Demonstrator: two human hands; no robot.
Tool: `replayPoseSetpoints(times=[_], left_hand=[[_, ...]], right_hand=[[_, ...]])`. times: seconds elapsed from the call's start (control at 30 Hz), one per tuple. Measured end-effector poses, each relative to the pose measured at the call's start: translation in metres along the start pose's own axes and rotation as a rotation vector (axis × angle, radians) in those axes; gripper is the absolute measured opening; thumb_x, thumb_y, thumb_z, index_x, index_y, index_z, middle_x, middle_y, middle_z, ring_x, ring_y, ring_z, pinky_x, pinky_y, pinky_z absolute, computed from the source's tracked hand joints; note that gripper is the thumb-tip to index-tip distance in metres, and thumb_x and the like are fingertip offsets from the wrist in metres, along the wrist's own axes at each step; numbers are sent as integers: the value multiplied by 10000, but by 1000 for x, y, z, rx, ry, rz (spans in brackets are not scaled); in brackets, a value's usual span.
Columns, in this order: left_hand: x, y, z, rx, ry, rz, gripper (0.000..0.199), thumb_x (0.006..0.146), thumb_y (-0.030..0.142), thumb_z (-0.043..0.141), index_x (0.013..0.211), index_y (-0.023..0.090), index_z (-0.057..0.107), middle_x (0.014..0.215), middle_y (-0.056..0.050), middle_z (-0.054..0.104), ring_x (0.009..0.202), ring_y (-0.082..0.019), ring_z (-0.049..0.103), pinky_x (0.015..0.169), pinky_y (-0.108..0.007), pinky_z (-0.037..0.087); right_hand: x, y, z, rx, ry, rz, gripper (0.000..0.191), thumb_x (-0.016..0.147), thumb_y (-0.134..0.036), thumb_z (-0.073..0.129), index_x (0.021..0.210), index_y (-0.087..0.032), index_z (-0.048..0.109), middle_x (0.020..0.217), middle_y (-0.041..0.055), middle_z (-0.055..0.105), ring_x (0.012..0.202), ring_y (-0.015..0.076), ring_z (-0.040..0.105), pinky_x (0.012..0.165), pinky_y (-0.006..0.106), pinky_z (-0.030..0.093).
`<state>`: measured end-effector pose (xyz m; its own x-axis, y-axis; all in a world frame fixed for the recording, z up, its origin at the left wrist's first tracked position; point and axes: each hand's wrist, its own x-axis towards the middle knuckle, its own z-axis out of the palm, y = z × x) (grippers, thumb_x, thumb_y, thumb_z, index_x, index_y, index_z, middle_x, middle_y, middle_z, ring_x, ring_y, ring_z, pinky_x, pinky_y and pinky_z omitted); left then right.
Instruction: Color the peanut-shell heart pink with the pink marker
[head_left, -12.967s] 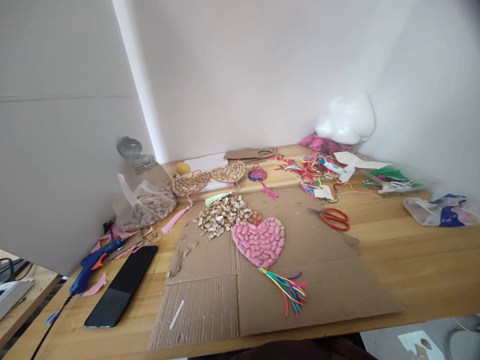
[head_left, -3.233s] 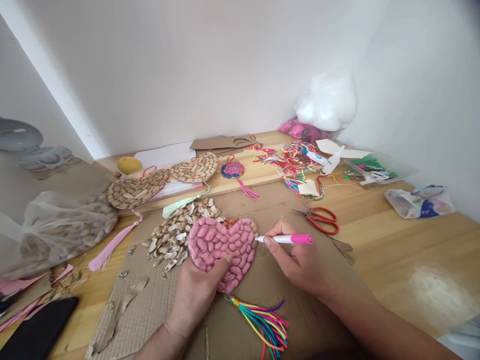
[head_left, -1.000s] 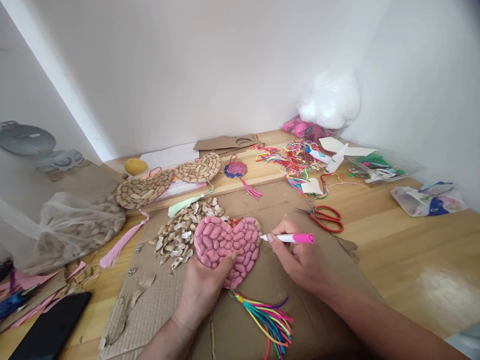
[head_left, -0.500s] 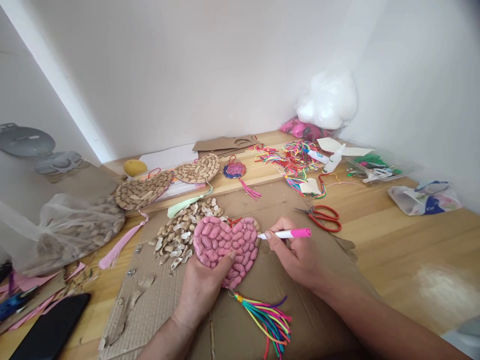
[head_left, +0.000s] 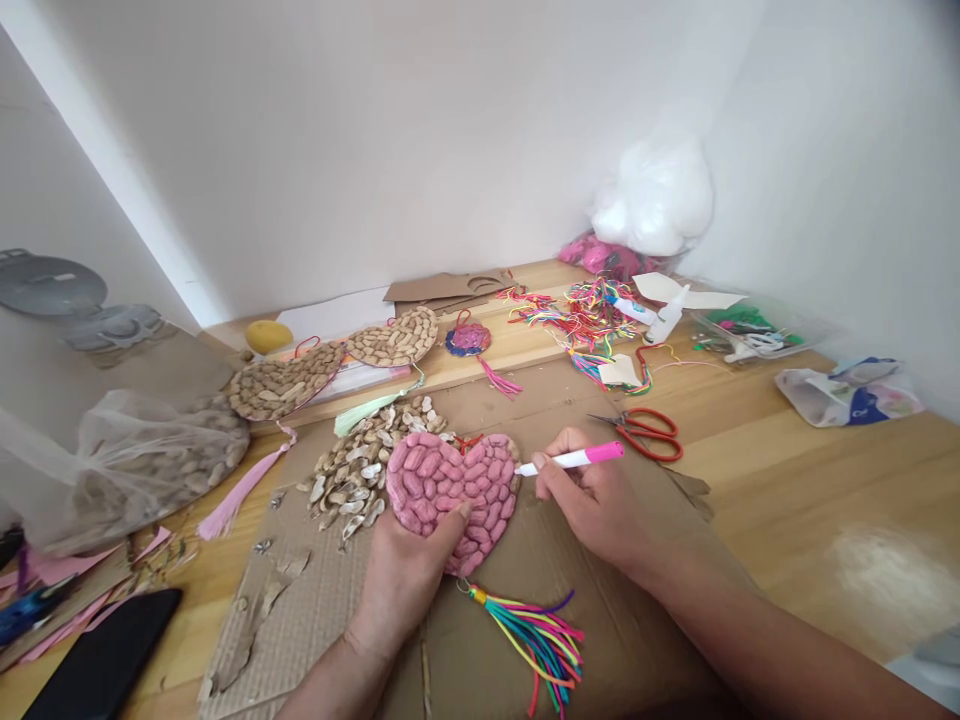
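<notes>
A heart-shaped ornament covered in pink-coloured peanut shells is gripped at its lower left by my left hand, thumb on top. Some shells on its upper right edge are still brown. Between the fingers of my right hand is a pink marker pen, its tip at the heart's right edge. From the heart's bottom point hangs a multicoloured tassel on a metal ring. A cardboard sheet lies under both hands, and loose peanut shells are heaped behind the heart.
Red-handled scissors lie right of the pen. Two brown peanut-shell hearts and a small round ornament sit behind. At the left are a bag of peanuts and a black phone. Tangled coloured threads lie at the back right.
The pen's capped rear end has tilted up slightly in my right hand, its tip staying by the heart's right edge. My left hand and the heart have hardly moved.
</notes>
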<state>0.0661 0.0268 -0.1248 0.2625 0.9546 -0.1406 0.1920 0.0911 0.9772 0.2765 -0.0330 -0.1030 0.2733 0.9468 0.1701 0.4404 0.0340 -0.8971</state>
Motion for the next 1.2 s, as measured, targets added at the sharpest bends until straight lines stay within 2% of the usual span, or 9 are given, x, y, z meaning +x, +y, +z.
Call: replayPoseSetpoints(times=[0.1, 0.27, 0.37, 0.5, 0.6, 0.83, 1.0, 1.1, 1.2], left_hand=[[0, 2, 0, 11, 2, -7, 538, 807, 422, 759, 1245, 121, 674, 1203, -138, 744, 1105, -292, 710, 1019, -431, 550], [0, 2, 1, -17, -7, 15, 533, 825, 422, 739, 1259, 122, 660, 1267, -144, 714, 1173, -296, 678, 1069, -443, 512], [0, 2, 1, -16, -2, 34, 508, 816, 411, 750, 1236, 135, 677, 1252, -132, 724, 1191, -298, 667, 1079, -439, 505], [0, 2, 0, -16, 6, 5, 450, 806, 411, 755, 1161, 138, 708, 1166, -118, 759, 1129, -296, 698, 1028, -433, 544], [0, 2, 0, -23, 8, -26, 421, 787, 419, 767, 1097, 137, 729, 1132, -120, 770, 1087, -308, 714, 992, -441, 564], [1, 1, 0, 2, 11, -7, 390, 801, 423, 753, 1061, 134, 737, 1114, -124, 773, 1087, -308, 712, 1004, -445, 555], [1, -2, -1, 3, 22, 10, 424, 798, 402, 762, 1133, 146, 715, 1183, -119, 752, 1118, -300, 700, 1021, -444, 546], [1, -1, -1, 23, 18, 1, 384, 797, 412, 760, 1064, 137, 739, 1139, -122, 767, 1113, -305, 702, 1013, -434, 550], [1, 0, -1, 23, 29, 4, 379, 787, 414, 767, 1053, 145, 747, 1133, -114, 771, 1114, -304, 703, 1020, -431, 545]], right_hand=[[-3, 6, 2, -95, -2, -70, 210, 1000, -327, 480, 816, -226, 477, 670, -34, 552, 584, 131, 498, 554, 268, 351], [-10, 2, 1, -252, -21, -285, 169, 976, -237, 500, 808, -224, 488, 706, -15, 568, 637, 138, 534, 610, 274, 376], [-12, 1, 0, -262, -48, -366, 159, 976, -225, 499, 818, -224, 511, 723, -1, 592, 635, 140, 533, 616, 280, 388], [-10, 4, -2, -203, -29, -296, 139, 995, -249, 488, 860, -223, 514, 754, -1, 589, 680, 144, 553, 643, 285, 412], [-8, 1, -5, -217, -67, -227, 149, 992, -254, 496, 847, -219, 510, 745, -15, 579, 677, 138, 548, 637, 278, 406], [-10, 1, -1, -212, -130, -206, 173, 985, -269, 501, 820, -218, 492, 677, -38, 531, 612, 126, 498, 583, 266, 364], [-8, -8, -5, -214, -56, -232, 152, 980, -248, 498, 831, -223, 508, 713, -15, 577, 640, 139, 541, 598, 264, 395], [-8, -16, -9, -272, -120, -197, 164, 949, -216, 545, 793, -223, 497, 653, -30, 566, 588, 126, 526, 562, 247, 382], [-9, -11, -7, -223, -139, -201, 165, 962, -241, 515, 800, -224, 490, 634, -44, 539, 555, 119, 493, 533, 251, 350]])
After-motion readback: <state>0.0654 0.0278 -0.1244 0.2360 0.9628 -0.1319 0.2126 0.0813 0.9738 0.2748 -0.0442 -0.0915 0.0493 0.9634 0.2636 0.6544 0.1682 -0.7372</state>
